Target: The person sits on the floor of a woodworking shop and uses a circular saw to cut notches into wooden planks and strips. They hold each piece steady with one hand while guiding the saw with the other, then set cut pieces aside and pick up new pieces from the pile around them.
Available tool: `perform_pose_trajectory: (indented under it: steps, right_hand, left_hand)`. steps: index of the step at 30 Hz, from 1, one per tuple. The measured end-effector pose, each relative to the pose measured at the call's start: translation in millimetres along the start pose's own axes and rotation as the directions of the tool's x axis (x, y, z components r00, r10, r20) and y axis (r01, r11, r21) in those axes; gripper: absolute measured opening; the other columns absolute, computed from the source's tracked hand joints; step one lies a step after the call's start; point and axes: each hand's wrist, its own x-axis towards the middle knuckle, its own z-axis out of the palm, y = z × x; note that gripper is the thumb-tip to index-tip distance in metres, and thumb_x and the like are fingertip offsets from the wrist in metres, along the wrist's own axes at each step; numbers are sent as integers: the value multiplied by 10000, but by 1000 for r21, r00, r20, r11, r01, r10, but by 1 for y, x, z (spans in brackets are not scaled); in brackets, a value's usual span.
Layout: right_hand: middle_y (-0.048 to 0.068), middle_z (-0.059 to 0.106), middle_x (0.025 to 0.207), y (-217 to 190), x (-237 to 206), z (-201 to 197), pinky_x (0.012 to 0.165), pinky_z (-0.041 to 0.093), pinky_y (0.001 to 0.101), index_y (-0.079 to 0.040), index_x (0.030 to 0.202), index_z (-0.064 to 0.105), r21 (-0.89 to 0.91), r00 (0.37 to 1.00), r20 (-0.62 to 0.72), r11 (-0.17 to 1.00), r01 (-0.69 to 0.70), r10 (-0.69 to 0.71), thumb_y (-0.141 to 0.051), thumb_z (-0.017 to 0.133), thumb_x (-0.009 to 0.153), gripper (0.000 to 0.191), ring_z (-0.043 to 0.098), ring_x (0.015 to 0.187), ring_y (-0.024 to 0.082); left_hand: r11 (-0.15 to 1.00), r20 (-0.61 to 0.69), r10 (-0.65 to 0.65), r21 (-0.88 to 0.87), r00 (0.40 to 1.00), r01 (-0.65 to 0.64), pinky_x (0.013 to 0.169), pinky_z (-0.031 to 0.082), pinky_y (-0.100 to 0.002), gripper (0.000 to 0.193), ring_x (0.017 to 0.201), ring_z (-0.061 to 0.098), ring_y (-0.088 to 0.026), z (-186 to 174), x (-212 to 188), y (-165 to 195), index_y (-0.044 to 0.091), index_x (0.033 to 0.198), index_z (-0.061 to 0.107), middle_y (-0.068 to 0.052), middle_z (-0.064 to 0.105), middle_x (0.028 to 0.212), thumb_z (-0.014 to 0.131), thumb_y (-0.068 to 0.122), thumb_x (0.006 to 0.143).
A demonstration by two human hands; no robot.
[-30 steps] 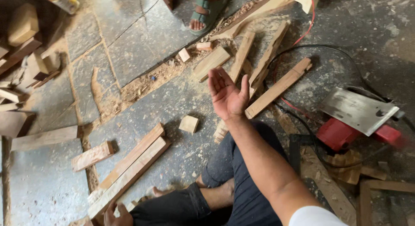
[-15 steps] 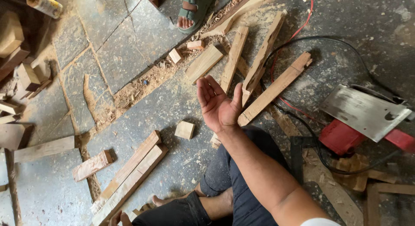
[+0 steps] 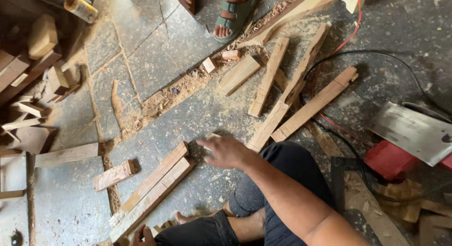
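A person seated on a stone floor [image 3: 155, 53] strewn with sawdust reaches the right hand [image 3: 225, 151] palm down, fingers spread and loose, over a small wood block [image 3: 213, 137] that peeks out just beyond the fingertips; whether the hand touches it cannot be told. The grip is released, closed on nothing. Just left of the hand lie 2 long wood strips [image 3: 153, 189] side by side, touching along their edges and running diagonally toward the lower left, where the left hand [image 3: 141, 236] rests at their near end, its grip partly cut off by the frame edge and impossible to judge. A short plank [image 3: 114, 175] lies just beyond the strips, apart from them. Bare floor opens between the right hand and a ridge of shavings [image 3: 179, 91] farther out. To the right, 3 longer boards [image 3: 310, 105] fan outward near black and red cables [image 3: 339, 43]. A sandalled foot [image 3: 233, 15] of another person stands at the top edge.
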Motion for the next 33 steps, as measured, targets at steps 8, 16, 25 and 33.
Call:
perform_pose_trajectory:
  steps: [8,16,25,33]
  right_hand:
    - [216,575,1402,12,12,14,1065,464,517,-129,1540,350,96,999,46,995,-28,24,-433,649,980,704,609,1203,348]
    - [204,629,1361,26,18,29,1039,544,475,-123,1564,346,75,984,139,990,-119,107,-410,581,992,682,712,1083,305]
    - [182,666,1305,30,23,35,1013,552,484,-141,1533,395,101,989,98,988,-118,108,-383,580,984,628,730,1040,289]
    - [170,652,1312,18,23,26,987,557,480,-151,1514,396,54,981,133,987,-150,141,-409,583,981,621,709,1060,296]
  left_hand:
    - [982,11,-96,-165,995,96,756,563,-313,247,735,693,-190,10,-2,-6,-34,1062,758,-170,733,788,709,187,962]
    - [991,71,-110,84,991,104,828,610,-350,283,849,766,-226,-15,-10,29,29,1107,793,-185,769,861,732,252,945]
    - [954,104,-241,210,965,215,880,592,-384,302,900,775,-260,-14,-12,17,144,1134,807,-162,789,924,729,326,907]
    - [957,106,-192,242,976,162,889,586,-408,291,951,765,-301,-21,-17,28,174,1129,809,-153,790,994,683,341,925]
